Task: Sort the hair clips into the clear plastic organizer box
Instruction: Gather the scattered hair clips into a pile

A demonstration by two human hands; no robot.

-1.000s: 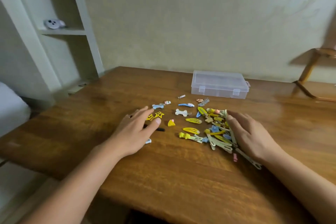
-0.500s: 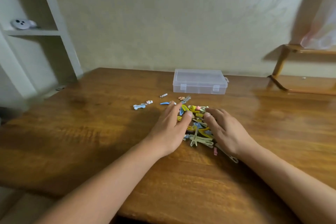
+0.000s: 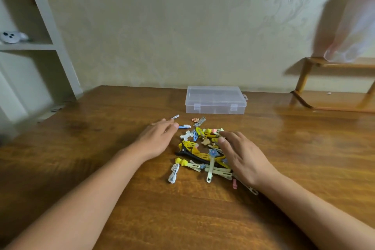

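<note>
A heap of several hair clips (image 3: 203, 154), yellow, blue, cream and black, lies on the wooden table (image 3: 101, 168) between my hands. My left hand (image 3: 156, 140) rests flat, palm down, left of the heap, its fingertips near a blue clip (image 3: 185, 126) and a small silver clip (image 3: 175, 116). My right hand (image 3: 243, 156) lies flat on the heap's right side, fingers spread, covering some clips. The clear plastic organizer box (image 3: 215, 102) sits behind the heap with its lid shut and both latches facing me.
A white shelf unit (image 3: 40, 46) stands at the left with a small round white object (image 3: 12, 36) on it. A wooden rack (image 3: 334, 83) stands at the back right with a translucent bag (image 3: 353, 26) on top. A pink clip (image 3: 235, 183) lies near my right wrist.
My left hand swept the scattered clips rightward into one heap, then drew back to the left and forward. My right hand stayed on the heap's right side.
</note>
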